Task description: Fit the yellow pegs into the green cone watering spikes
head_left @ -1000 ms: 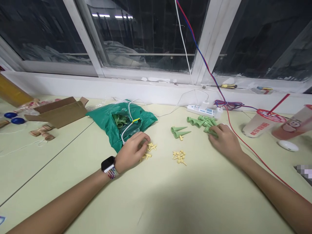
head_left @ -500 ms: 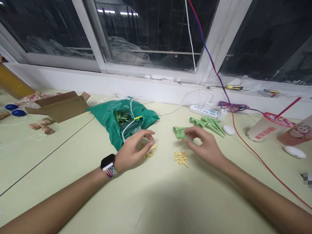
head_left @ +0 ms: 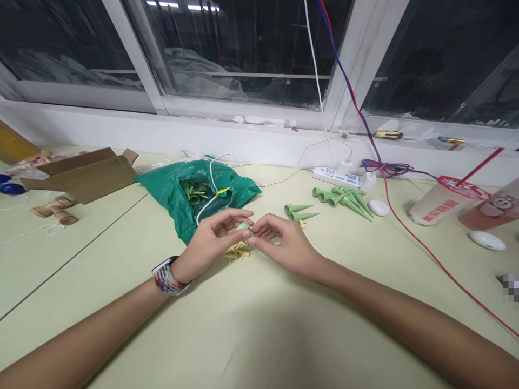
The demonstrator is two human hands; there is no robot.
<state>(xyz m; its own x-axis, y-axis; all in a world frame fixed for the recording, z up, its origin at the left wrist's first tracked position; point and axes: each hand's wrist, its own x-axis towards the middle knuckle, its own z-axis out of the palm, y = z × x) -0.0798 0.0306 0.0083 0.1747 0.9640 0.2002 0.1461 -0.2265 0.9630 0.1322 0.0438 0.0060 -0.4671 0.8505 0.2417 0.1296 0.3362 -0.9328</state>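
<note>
My left hand [head_left: 208, 240] and right hand [head_left: 286, 246] meet over the middle of the bench [head_left: 259, 346], well back from its near edge; between them sits a small green plastic spike [head_left: 243, 227], mostly hidden by my fingers. Its long axis seems to run roughly across me, from one hand to the other, though I can't see both ends; my left fingers are closed around it, and it lies nearer that hand. My right fingers are curled in and touch it at the end facing them, but I can't tell whether they grip it. Just below lies a small pile of yellow plastic pieces [head_left: 237, 251]; to the right are two green cones [head_left: 298, 212] and a bundle of green spikes [head_left: 344, 197]; towards the far edge sits a green plastic bag [head_left: 170, 197]. The red print on the plastic cup [head_left: 433, 208] is too small to read.
</note>
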